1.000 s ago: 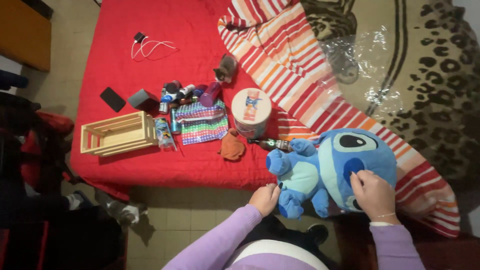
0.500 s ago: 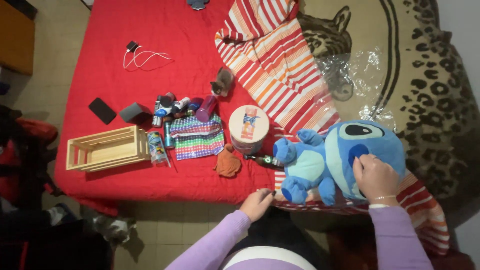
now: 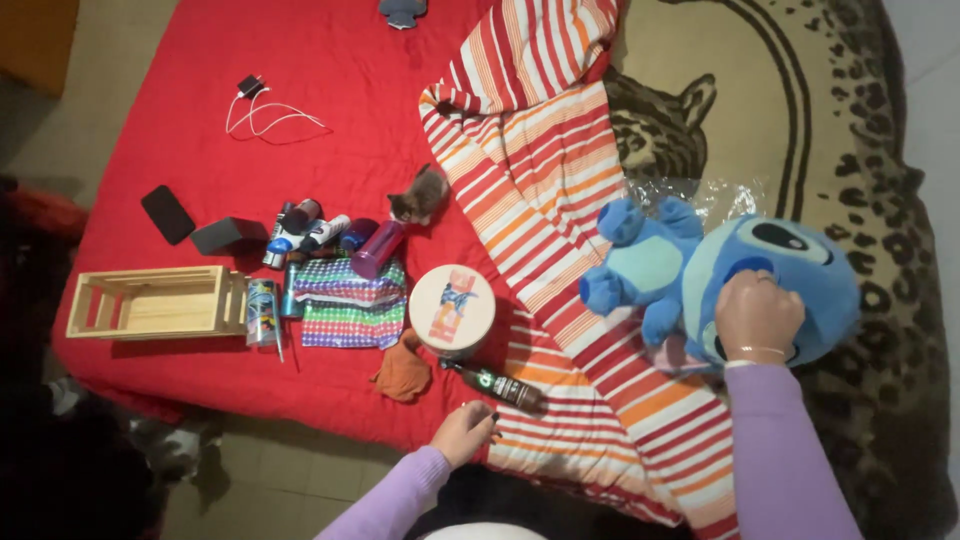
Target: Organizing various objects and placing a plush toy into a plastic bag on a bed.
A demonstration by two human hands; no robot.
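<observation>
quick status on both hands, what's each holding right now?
Left hand: loosely curled, holding nothing, resting at the red bedsheet edge near the dark glass bottle.
Right hand: closed on the blue plush toy head.

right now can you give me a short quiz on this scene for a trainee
1. True or false: the right hand grips the blue plush toy by its head.
2. What lies nearest the left hand? A) the wooden crate B) the dark glass bottle C) the white charger cable
3. Fill in: the round tin sits on the ____ bedsheet.

Key:
1. True; the hand clasps the head, with the toy's body over the striped blanket.
2. B; the bottle lies just above the left hand, which rests at the bed edge and holds nothing.
3. red
</observation>
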